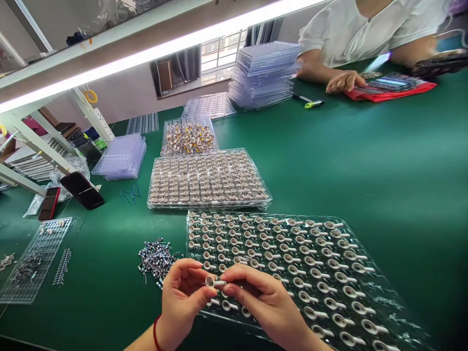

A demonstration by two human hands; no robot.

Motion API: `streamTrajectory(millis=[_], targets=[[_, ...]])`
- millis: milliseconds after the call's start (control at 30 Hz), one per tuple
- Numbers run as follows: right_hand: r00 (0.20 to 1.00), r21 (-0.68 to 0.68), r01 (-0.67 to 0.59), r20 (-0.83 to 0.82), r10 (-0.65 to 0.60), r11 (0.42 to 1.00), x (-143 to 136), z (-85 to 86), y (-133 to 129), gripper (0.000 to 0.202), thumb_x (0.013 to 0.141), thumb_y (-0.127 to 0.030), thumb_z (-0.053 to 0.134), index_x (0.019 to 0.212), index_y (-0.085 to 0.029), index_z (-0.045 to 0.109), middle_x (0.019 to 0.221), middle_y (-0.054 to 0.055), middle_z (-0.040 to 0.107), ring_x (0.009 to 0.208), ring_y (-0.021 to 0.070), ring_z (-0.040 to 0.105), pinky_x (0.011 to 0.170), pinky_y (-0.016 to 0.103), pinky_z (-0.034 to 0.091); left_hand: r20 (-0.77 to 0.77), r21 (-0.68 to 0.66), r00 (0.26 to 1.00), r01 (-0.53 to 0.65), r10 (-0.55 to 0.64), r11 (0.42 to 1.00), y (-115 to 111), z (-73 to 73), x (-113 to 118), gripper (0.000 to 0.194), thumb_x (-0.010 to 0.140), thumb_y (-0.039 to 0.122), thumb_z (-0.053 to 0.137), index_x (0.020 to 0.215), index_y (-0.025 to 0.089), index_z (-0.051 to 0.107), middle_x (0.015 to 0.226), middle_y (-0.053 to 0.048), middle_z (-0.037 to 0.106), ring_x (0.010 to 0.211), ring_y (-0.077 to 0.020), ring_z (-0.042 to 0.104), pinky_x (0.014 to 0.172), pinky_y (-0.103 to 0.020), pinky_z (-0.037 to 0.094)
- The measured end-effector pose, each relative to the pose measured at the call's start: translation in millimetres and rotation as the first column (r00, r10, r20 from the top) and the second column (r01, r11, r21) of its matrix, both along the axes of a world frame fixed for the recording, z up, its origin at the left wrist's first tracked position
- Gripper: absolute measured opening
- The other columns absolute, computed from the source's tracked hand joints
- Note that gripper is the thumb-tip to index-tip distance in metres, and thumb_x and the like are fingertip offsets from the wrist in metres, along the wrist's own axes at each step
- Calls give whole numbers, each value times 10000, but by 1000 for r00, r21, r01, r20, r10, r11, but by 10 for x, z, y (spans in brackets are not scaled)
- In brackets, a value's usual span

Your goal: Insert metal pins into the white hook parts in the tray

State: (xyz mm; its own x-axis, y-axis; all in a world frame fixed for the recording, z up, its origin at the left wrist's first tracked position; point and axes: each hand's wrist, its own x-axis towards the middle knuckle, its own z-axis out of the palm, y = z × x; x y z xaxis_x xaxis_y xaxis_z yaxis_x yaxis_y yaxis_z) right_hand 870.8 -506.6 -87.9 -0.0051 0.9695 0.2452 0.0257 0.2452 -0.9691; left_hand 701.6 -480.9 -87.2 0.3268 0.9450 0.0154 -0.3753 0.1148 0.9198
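Between my two hands is a small white part with a round cup and a short stem (219,283). My left hand (185,292) pinches it at the cup side, thumb below. My right hand (259,295) holds the stem end between thumb and forefinger. Both hands are above the near left part of a clear tray (343,218) filled with rows of similar white cupped parts (310,261). Just beyond my left hand lies a pile of small blue and silver components with wire leads (155,258).
Behind are a filled tray stack (206,178), a tray of mixed parts (190,136) and tall clear trays (261,73). Phones (82,190) and a grid tray (36,263) lie left. A person's hand (345,81) rests by a red cloth (391,92).
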Motion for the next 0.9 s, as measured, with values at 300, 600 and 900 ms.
streamTrajectory(millis=[300,600,900], targets=[[999,146,12,38,-17,989,12,-123,-5,161,860,-110,626,938,-241,680,746,-5,682,661,118,650,616,182,527,-3,-361,988,146,-157,921,63,-15,-20,407,724,510,738,816,116,699,594,-29,672,487,-91,632,460,-142,484],[989,259,8,143,-47,966,25,-109,13,246,869,-69,598,1044,-231,658,839,20,666,751,120,653,679,189,546,5,-396,986,156,-167,905,62,30,-14,231,684,291,819,829,130,740,652,-38,715,548,-96,650,547,-171,514],[990,279,0,133,-38,960,23,-101,23,237,864,-58,592,1019,-228,648,829,23,663,731,128,641,647,203,548,-76,-324,977,163,-197,932,32,46,-67,175,683,226,819,834,164,757,745,-23,738,635,-83,647,633,-167,511]])
